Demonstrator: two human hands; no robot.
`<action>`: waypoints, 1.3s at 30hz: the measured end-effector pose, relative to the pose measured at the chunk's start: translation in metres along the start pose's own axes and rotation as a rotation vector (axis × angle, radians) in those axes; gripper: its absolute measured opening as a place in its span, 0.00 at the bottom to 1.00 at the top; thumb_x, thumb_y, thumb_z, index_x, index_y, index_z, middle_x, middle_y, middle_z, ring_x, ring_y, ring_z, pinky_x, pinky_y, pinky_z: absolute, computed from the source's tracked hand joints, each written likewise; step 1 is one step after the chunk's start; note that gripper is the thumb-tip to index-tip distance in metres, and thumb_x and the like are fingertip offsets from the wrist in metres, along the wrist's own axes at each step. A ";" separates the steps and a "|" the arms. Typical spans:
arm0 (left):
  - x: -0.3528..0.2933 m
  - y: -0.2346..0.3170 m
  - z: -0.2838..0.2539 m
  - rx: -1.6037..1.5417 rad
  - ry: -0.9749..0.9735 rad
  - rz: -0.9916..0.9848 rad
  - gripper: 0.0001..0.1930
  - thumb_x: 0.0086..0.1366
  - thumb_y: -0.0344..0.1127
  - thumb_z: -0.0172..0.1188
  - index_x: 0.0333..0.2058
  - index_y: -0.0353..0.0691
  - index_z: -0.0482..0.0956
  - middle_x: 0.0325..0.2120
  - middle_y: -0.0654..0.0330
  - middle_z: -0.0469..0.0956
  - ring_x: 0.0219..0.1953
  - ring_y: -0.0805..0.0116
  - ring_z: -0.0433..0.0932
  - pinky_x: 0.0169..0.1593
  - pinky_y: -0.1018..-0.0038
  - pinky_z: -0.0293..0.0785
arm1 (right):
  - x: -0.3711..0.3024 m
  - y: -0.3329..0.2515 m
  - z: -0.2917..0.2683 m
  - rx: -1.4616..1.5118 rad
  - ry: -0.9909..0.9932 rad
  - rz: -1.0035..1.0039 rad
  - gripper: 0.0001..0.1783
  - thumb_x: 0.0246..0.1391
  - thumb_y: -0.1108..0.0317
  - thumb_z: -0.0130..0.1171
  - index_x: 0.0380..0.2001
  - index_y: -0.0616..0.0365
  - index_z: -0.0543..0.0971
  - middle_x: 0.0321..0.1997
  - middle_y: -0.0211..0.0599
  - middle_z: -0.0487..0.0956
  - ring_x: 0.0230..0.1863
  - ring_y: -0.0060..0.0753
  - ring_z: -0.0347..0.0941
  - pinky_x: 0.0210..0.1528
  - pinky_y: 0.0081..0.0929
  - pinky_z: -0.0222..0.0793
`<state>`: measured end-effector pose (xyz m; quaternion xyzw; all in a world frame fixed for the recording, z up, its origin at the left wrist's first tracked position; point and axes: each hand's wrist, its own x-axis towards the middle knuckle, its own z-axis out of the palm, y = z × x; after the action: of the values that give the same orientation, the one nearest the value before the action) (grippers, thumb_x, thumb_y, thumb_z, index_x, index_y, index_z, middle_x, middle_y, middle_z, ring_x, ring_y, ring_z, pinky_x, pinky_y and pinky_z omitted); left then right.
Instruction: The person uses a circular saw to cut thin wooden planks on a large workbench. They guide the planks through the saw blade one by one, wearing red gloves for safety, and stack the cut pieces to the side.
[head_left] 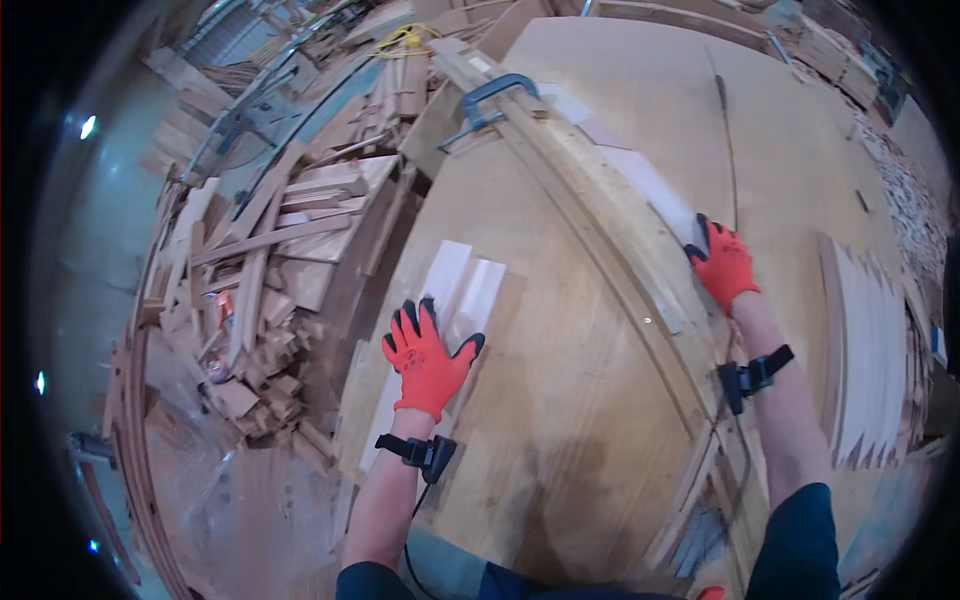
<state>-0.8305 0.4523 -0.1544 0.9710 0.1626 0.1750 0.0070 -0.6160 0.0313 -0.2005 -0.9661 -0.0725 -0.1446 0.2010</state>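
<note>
My left hand (424,365), in a red glove with black fingertips, lies with fingers spread on a pair of pale wooden boards (448,265) at the left of the wooden table. My right hand (724,266), gloved alike, grips the near end of a pale board (655,190), its thumb and fingertips at the board's edge. That board lies along the right side of a long wooden rail (590,205) running diagonally over the table. A blue C-clamp (497,88) holds the rail's far end. The fingers' undersides are hidden.
Offcuts and scrap wood (265,330) are heaped left of the table (560,430). A row of pale boards with pointed ends (868,355) lies at the right. A thin dark rod (727,130) rests on the far right of the tabletop. Cables hang from both wrist straps.
</note>
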 end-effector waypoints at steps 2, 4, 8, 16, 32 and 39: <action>-0.017 -0.044 0.020 -0.016 0.026 -0.023 0.51 0.57 0.61 0.67 0.69 0.33 0.58 0.67 0.35 0.59 0.70 0.35 0.53 0.70 0.40 0.43 | -0.004 -0.003 -0.005 -0.084 -0.015 -0.049 0.33 0.56 0.53 0.64 0.63 0.54 0.71 0.58 0.49 0.75 0.61 0.54 0.71 0.60 0.48 0.70; -0.020 -0.042 0.018 -0.125 0.034 0.002 0.47 0.58 0.58 0.66 0.68 0.32 0.60 0.66 0.34 0.61 0.68 0.35 0.57 0.70 0.45 0.49 | -0.004 0.004 -0.018 -0.164 -0.066 -0.025 0.32 0.57 0.54 0.64 0.62 0.55 0.72 0.56 0.49 0.76 0.60 0.54 0.72 0.58 0.48 0.72; -0.028 -0.047 0.019 -0.189 0.124 0.041 0.33 0.63 0.40 0.63 0.63 0.28 0.66 0.61 0.36 0.68 0.62 0.38 0.68 0.66 0.53 0.62 | -0.003 -0.015 -0.036 -0.271 -0.122 -0.059 0.28 0.57 0.60 0.58 0.58 0.63 0.72 0.50 0.53 0.79 0.49 0.52 0.79 0.48 0.51 0.78; -0.021 -0.047 0.007 -0.324 0.049 0.104 0.30 0.62 0.27 0.60 0.63 0.30 0.66 0.59 0.40 0.70 0.61 0.40 0.69 0.65 0.55 0.63 | -0.076 0.028 -0.078 -0.297 -0.198 0.030 0.33 0.58 0.47 0.60 0.60 0.54 0.72 0.53 0.48 0.75 0.55 0.49 0.72 0.51 0.45 0.73; -0.006 0.124 -0.050 -0.280 -0.037 0.818 0.35 0.55 0.33 0.67 0.62 0.29 0.69 0.61 0.40 0.69 0.63 0.41 0.67 0.67 0.50 0.59 | -0.295 0.278 -0.218 -0.144 0.089 0.578 0.24 0.55 0.63 0.62 0.57 0.39 0.80 0.68 0.46 0.70 0.67 0.58 0.64 0.68 0.48 0.63; -0.007 0.226 -0.070 -0.286 -0.164 1.196 0.34 0.53 0.38 0.70 0.59 0.34 0.72 0.62 0.46 0.70 0.64 0.47 0.68 0.70 0.49 0.57 | -0.295 0.271 -0.211 -0.163 0.177 0.415 0.23 0.54 0.66 0.61 0.56 0.45 0.81 0.66 0.46 0.72 0.68 0.53 0.63 0.71 0.45 0.58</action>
<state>-0.7899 0.2325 -0.0757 0.8937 -0.4360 0.0936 0.0504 -0.8947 -0.3258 -0.2061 -0.9570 0.1574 -0.1895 0.1535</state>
